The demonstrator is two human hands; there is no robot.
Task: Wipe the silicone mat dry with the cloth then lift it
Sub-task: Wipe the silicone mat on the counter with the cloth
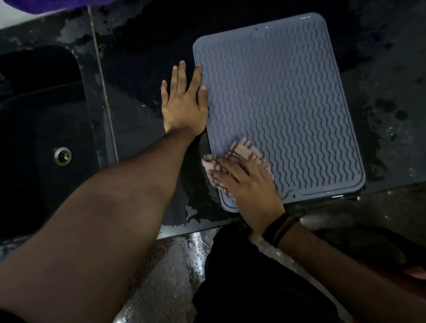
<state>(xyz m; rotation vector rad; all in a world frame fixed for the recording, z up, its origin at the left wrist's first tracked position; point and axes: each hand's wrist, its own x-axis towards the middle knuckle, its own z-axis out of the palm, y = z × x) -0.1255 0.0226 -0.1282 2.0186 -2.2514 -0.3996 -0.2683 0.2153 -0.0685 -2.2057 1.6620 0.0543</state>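
Far left there's a dark sink (39, 142) sunk into the table (395, 76), w/ a metal drain (62, 154) at the bottom of the basin. The table is black and looks wet in patches, esp. around the mat and along the front edge. Next over, the left hand (183, 104) lies flat, palm down, fingers spread and straight; no grip on anything, it's just pressing. Most of it rests on the table just beside the mat, w/ the index fingertip and thumb touching the mat's left edge. The mat (279, 107) itself is grey-blue silicone, a rounded rectangle w/ wavy ridges and a raised rim, lying flat on the table, its near edge close to the table's front edge. At the mat's near-left corner sits the right hand (248, 184), palm down on a light cloth (247, 149) w/ dark stripes; the fingers are spread over the bunched cloth, pushing it against the mat rather than closing round it, and part of the cloth spills off the left edge onto the table. Dark bands (279, 229) wrap the right wrist. Below the table edge there's shiny floor (165, 271) and the person's dark clothing.
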